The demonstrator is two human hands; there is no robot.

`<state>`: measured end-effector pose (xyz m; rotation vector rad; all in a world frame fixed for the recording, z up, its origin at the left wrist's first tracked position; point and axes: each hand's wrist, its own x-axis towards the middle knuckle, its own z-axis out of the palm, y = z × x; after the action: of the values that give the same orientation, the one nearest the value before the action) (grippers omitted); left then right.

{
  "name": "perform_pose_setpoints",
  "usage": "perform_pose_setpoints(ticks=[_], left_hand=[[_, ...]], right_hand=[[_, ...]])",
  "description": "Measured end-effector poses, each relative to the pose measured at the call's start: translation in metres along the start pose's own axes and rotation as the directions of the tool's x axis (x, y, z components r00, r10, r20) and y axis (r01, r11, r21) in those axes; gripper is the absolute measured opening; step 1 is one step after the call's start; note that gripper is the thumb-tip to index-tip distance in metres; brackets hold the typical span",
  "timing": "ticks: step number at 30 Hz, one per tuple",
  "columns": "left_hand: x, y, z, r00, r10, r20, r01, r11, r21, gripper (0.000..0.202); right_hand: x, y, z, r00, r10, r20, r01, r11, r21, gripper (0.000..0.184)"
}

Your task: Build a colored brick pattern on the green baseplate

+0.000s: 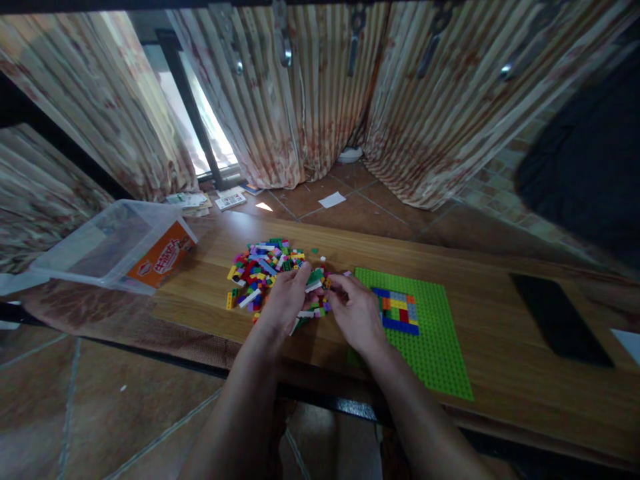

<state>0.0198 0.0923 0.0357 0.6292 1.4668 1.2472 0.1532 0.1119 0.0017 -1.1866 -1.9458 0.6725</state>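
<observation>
A heap of small coloured bricks lies on a wooden table. My left hand rests on the right side of the heap, fingers curled over the bricks. My right hand sits just right of it, fingers pinched together near a few loose bricks at the heap's edge; what they hold is too small to name. Right of my hands lies a green baseplate carrying a flat rectangle of blue, yellow, red, grey and orange bricks.
A clear plastic tub with an orange label lies tipped on its side at the table's left end. A black flat object lies at the right. Striped curtains hang behind, with papers on the tiled floor.
</observation>
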Motion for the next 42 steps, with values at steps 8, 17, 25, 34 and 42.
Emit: perform_pose_setpoints(ticks=[8, 17, 25, 34, 42], left_hand=[[0.001, 0.001, 0.003, 0.999, 0.002, 0.046, -0.011, 0.982, 0.188, 0.038], [0.0, 0.007, -0.003, 0.999, -0.03, 0.027, 0.022, 0.968, 0.249, 0.045], [-0.002, 0.005, -0.006, 0.957, 0.078, 0.278, -0.118, 0.985, 0.127, 0.032], [-0.003, 0.007, -0.008, 0.907, 0.186, 0.378, -0.307, 0.906, 0.292, 0.022], [-0.006, 0.006, -0.003, 0.872, 0.273, 0.407, -0.422, 0.84, 0.341, 0.02]], right_hand=[[0.001, -0.006, -0.008, 0.99, -0.122, 0.066, 0.11, 0.981, 0.162, 0.036], [0.0, -0.003, -0.01, 0.995, -0.089, 0.038, 0.084, 0.989, 0.124, 0.023], [-0.001, 0.001, -0.01, 0.999, -0.012, -0.039, 0.022, 0.965, 0.262, 0.018], [0.003, 0.002, -0.006, 0.963, 0.257, 0.079, -0.251, 0.753, 0.609, 0.018], [0.002, 0.001, -0.008, 0.921, 0.372, 0.117, -0.336, 0.603, 0.723, 0.021]])
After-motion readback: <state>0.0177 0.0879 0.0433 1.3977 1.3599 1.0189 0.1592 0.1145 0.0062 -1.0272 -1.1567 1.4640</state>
